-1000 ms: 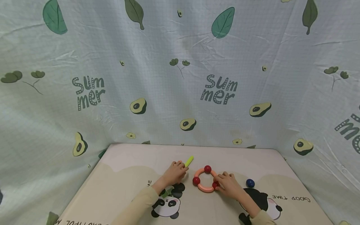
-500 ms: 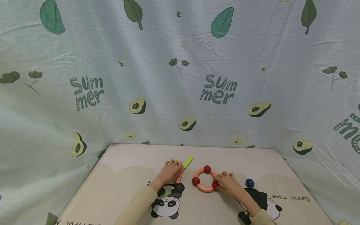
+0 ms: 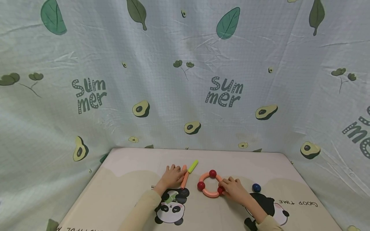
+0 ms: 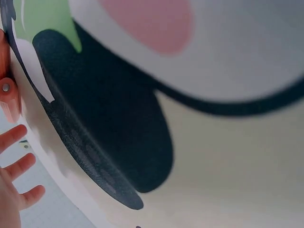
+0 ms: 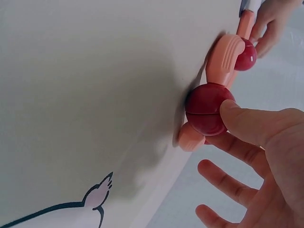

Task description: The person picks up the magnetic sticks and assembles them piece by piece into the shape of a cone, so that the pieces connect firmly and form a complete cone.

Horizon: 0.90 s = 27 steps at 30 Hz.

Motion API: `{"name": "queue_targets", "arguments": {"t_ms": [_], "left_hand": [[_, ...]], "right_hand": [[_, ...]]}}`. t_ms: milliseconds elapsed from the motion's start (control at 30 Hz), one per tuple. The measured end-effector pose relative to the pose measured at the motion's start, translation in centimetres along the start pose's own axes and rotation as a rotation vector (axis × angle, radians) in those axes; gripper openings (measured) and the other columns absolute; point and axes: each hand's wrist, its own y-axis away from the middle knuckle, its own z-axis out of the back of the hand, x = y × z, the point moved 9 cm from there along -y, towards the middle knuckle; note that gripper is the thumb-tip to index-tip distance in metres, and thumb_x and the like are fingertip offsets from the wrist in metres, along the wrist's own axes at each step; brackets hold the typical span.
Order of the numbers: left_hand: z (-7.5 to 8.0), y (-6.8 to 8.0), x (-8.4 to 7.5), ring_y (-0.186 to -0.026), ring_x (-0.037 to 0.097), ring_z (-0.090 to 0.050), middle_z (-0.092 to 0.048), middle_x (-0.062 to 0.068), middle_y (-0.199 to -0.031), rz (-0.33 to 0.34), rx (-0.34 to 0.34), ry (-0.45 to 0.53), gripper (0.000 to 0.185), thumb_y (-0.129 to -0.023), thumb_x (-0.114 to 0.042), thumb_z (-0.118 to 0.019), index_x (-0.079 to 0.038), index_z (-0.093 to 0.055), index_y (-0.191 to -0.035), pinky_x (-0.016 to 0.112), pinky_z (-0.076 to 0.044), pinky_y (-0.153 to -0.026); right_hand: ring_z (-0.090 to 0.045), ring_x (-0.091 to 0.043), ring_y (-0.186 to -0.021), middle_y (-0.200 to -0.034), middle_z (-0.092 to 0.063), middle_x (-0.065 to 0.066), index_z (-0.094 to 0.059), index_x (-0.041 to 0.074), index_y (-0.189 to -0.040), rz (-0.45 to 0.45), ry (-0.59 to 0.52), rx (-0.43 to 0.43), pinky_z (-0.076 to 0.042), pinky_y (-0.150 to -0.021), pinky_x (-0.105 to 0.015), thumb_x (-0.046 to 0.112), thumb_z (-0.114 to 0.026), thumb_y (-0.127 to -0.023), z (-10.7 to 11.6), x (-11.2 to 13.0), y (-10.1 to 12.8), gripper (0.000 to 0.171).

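Note:
A ring (image 3: 210, 185) of pink curved pieces and three red balls lies on the panda mat (image 3: 130, 186). My right hand (image 3: 232, 189) is at its right side. The thumb (image 5: 247, 124) presses the nearest red ball (image 5: 206, 109) while the other fingers stay spread and free. Left of the ring, my left hand (image 3: 172, 174) lies flat on the mat with straight, spread fingers (image 4: 16, 164). An orange stick (image 3: 184, 180) lies on the mat beside that hand, and a yellow-green stick (image 3: 193, 166) lies just beyond it. The left hand holds nothing.
A dark blue ball (image 3: 256, 187) sits on the mat to the right of my right hand. An avocado-print cloth (image 3: 185, 89) hangs as a backdrop behind the mat and down both sides. The mat's far edge (image 3: 199, 150) meets the cloth.
My left hand uncurled, let go of the orange stick and slid a little to the left; the stick now lies in plain sight. The right hand and the ring stayed put.

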Motion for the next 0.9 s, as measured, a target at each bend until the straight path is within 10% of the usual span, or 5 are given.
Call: {"name": "queue_targets", "arguments": {"t_ms": [900], "left_hand": [[0.19, 0.01, 0.83, -0.079, 0.023, -0.048, -0.057, 0.007, -0.083, 0.049, -0.040, -0.052, 0.013, -0.086, -0.029, -0.053, -0.019, -0.058, -0.094, 0.041, -0.037, -0.068]], "right_hand": [[-0.045, -0.016, -0.078, -0.088, -0.055, 0.004, -0.056, 0.019, -0.094, 0.015, 0.054, 0.003, -0.035, -0.064, -0.036, 0.018, -0.067, -0.076, -0.49, 0.32, 0.21, 0.021]]}}
